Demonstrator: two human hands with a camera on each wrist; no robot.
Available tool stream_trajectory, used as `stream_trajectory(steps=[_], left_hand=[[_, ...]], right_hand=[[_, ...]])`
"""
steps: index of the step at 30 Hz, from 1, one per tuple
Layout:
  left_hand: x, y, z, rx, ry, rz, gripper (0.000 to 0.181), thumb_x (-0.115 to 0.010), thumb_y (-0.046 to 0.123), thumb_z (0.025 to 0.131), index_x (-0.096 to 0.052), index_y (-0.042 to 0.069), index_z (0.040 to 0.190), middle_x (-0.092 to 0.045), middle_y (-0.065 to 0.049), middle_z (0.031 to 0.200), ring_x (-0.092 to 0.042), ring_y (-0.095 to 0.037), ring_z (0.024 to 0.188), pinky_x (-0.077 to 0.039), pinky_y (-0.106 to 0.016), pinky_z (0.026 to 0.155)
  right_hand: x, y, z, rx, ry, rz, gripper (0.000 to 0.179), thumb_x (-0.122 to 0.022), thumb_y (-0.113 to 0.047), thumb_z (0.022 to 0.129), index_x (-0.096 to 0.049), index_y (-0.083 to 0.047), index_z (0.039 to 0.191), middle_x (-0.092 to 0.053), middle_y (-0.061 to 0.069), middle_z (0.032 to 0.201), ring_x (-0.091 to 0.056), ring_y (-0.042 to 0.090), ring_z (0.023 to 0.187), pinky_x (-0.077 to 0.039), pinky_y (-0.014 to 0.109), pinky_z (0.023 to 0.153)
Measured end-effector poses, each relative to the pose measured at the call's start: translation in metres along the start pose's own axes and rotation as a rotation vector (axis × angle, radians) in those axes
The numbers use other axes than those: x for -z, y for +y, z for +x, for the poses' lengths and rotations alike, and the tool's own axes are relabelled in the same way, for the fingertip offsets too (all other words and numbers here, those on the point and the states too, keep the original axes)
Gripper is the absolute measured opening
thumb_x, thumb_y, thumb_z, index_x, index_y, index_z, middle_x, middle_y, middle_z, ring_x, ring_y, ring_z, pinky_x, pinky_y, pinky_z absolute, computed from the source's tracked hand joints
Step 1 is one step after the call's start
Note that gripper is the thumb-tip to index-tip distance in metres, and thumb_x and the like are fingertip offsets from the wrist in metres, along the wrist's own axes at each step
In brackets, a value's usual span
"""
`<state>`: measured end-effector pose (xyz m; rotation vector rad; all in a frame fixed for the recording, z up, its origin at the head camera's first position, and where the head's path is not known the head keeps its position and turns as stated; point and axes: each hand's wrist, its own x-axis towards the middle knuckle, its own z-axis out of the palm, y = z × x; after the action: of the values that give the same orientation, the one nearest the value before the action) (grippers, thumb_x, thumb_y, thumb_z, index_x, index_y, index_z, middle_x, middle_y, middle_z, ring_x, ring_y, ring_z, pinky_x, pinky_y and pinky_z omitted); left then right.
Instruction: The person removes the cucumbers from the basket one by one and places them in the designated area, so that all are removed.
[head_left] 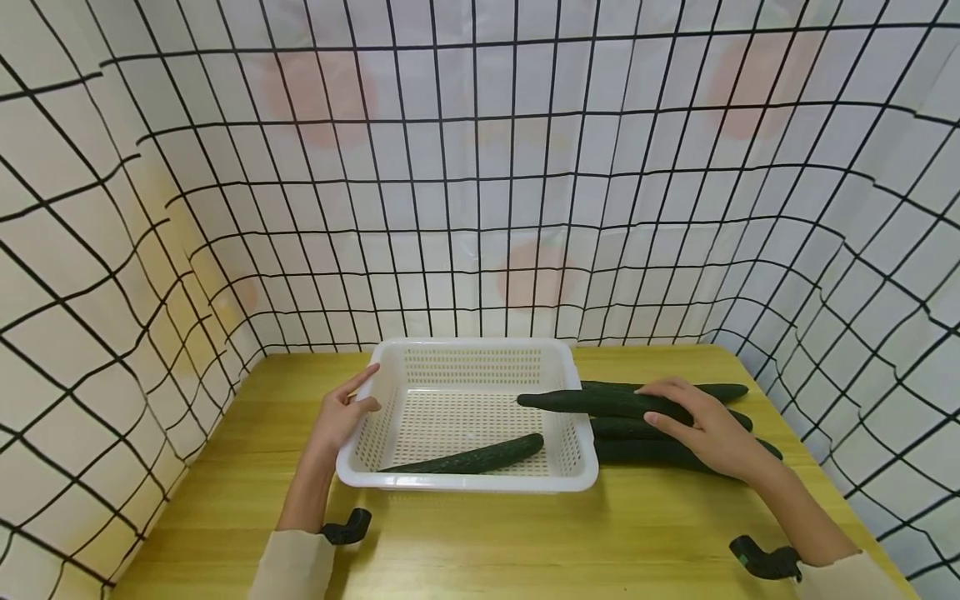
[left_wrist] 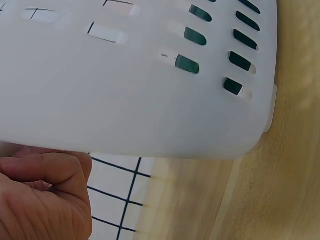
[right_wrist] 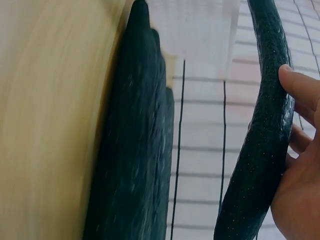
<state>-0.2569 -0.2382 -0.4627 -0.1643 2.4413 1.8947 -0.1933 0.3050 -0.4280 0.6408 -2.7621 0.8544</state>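
My left hand (head_left: 341, 417) grips the left rim of a white plastic basket (head_left: 468, 482), thumb on the inner side. From the left wrist, curled fingers (left_wrist: 42, 170) show at the basket's edge. Inside the basket, one dark green cucumber (head_left: 472, 460) lies slanted along the front. My right hand (head_left: 708, 429) holds another cucumber (head_left: 585, 403) between thumb and fingers, its tip reaching over the basket's right rim. In the right wrist view this held cucumber (right_wrist: 265, 125) is raised apart from several cucumbers (right_wrist: 132, 130) lying side by side on the table.
The wooden table (head_left: 465, 542) carries the basket at its middle, with the loose cucumbers (head_left: 652, 454) to the right. A black wire grid (head_left: 480, 179) stands along the back and both sides, with a pale sheet behind it.
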Motion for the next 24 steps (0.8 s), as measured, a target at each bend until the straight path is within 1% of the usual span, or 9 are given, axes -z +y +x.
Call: stream_trajectory(steps=[6,7,11,12,14,18,19,23,24], left_hand=[[-0.001,0.002,-0.001,0.007,-0.006,-0.008,0.068,-0.064,0.011,0.092,-0.049,0.032,0.155,-0.057,-0.026,0.145,-0.066,-0.028,0.111,-0.059,-0.038,0.080],[-0.001,0.002,-0.001,0.005,-0.006,-0.008,0.068,-0.064,0.011,0.092,-0.049,0.032,0.155,-0.058,-0.026,0.145,-0.066,-0.027,0.111,-0.059,-0.038,0.081],[0.001,0.002,-0.002,0.002,-0.004,0.001,0.068,-0.063,0.010,0.092,-0.048,0.030,0.155,-0.058,-0.028,0.144,-0.065,-0.025,0.108,-0.058,-0.035,0.080],[0.002,0.002,-0.002,0.003,-0.002,0.003,0.068,-0.063,0.009,0.092,-0.049,0.029,0.155,-0.058,-0.028,0.143,-0.065,-0.025,0.107,-0.058,-0.035,0.080],[0.003,0.002,-0.003,0.006,0.002,0.010,0.067,-0.062,0.010,0.093,-0.048,0.029,0.155,-0.058,-0.028,0.143,-0.065,-0.025,0.108,-0.058,-0.034,0.080],[0.004,0.001,-0.003,0.011,-0.004,0.020,0.067,-0.061,0.011,0.093,-0.047,0.030,0.156,-0.056,-0.027,0.146,-0.065,-0.027,0.111,-0.058,-0.036,0.082],[0.005,0.000,-0.003,0.010,-0.005,0.022,0.067,-0.061,0.011,0.093,-0.047,0.030,0.156,-0.056,-0.028,0.146,-0.065,-0.027,0.111,-0.058,-0.037,0.082],[0.005,0.001,-0.005,0.015,-0.001,0.031,0.067,-0.062,0.012,0.094,-0.047,0.031,0.156,-0.056,-0.028,0.145,-0.066,-0.030,0.112,-0.059,-0.038,0.082],[0.005,0.001,-0.005,0.018,-0.002,0.033,0.067,-0.061,0.012,0.094,-0.047,0.031,0.156,-0.055,-0.029,0.146,-0.065,-0.030,0.112,-0.059,-0.039,0.083]], right_hand=[[0.014,0.014,-0.020,-0.052,-0.001,0.014,0.039,-0.060,-0.028,0.104,-0.057,-0.018,0.142,-0.053,0.010,0.145,-0.049,0.040,0.131,-0.044,0.064,0.096],[0.016,0.016,-0.024,-0.055,0.000,0.009,0.039,-0.060,-0.027,0.104,-0.057,-0.018,0.142,-0.053,0.010,0.145,-0.049,0.038,0.131,-0.045,0.064,0.095],[0.019,0.030,-0.037,-0.064,0.005,-0.029,0.039,-0.062,-0.024,0.103,-0.058,-0.019,0.141,-0.056,0.006,0.141,-0.051,0.026,0.126,-0.047,0.057,0.093],[0.020,0.034,-0.040,-0.068,0.007,-0.032,0.039,-0.062,-0.024,0.103,-0.058,-0.019,0.142,-0.056,0.006,0.142,-0.050,0.026,0.125,-0.047,0.057,0.093],[0.021,0.040,-0.046,-0.086,0.005,-0.021,0.039,-0.063,-0.024,0.103,-0.058,-0.018,0.141,-0.056,0.009,0.143,-0.050,0.029,0.126,-0.046,0.059,0.093],[0.023,0.051,-0.057,-0.143,-0.017,0.021,0.042,-0.062,-0.026,0.103,-0.056,-0.014,0.143,-0.052,0.020,0.147,-0.046,0.046,0.130,-0.042,0.066,0.092],[0.023,0.052,-0.059,-0.157,-0.023,0.024,0.043,-0.062,-0.027,0.103,-0.056,-0.014,0.143,-0.051,0.020,0.147,-0.046,0.048,0.130,-0.042,0.067,0.092],[0.022,0.058,-0.067,-0.181,-0.027,0.024,0.043,-0.062,-0.029,0.103,-0.056,-0.013,0.143,-0.051,0.020,0.147,-0.045,0.048,0.131,-0.042,0.068,0.092],[0.021,0.059,-0.069,-0.183,-0.019,0.018,0.042,-0.062,-0.030,0.103,-0.057,-0.015,0.142,-0.053,0.017,0.146,-0.046,0.044,0.131,-0.043,0.067,0.092]])
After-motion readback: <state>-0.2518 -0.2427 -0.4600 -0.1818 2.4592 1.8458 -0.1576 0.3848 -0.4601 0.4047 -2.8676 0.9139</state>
